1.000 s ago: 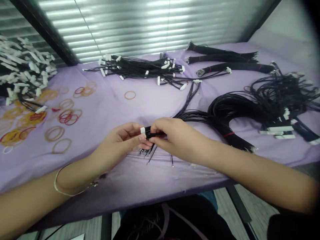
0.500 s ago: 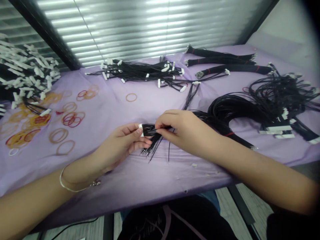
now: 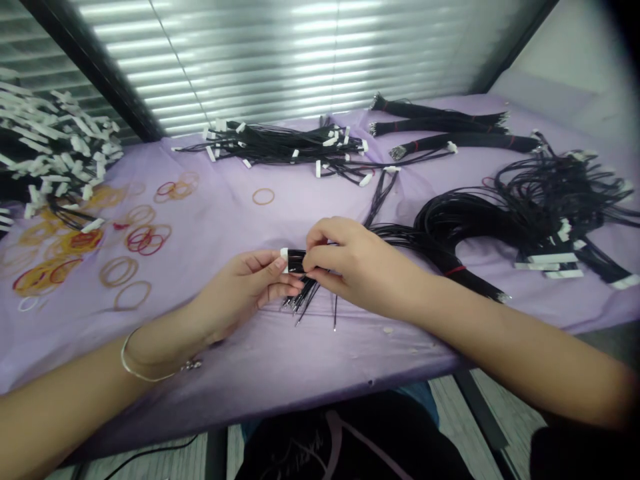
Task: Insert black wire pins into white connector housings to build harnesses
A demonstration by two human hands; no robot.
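Observation:
My left hand [image 3: 245,283] pinches a thin bundle of black wires [image 3: 296,261] near its white plastic connector [image 3: 284,260], which sticks out past the fingertips. My right hand [image 3: 353,257] grips the same bundle just beside the left fingers, hiding part of it. Below the hands, the wires fan out into loose strands with small metal tips [image 3: 297,305]. A long coil of black wires [image 3: 450,220] lies to the right of my right hand, with a strand running close to it.
Purple cloth [image 3: 215,227] covers the table. Rubber bands [image 3: 120,270] lie scattered at left, beside a heap of white-connector wires [image 3: 55,140]. Black wire bundles [image 3: 280,143] and red-tied bundles [image 3: 440,123] lie along the back, below window blinds [image 3: 280,60].
My right hand has moved left along the bundle, closer to the white connector and my left hand. The left hand has stayed nearly still.

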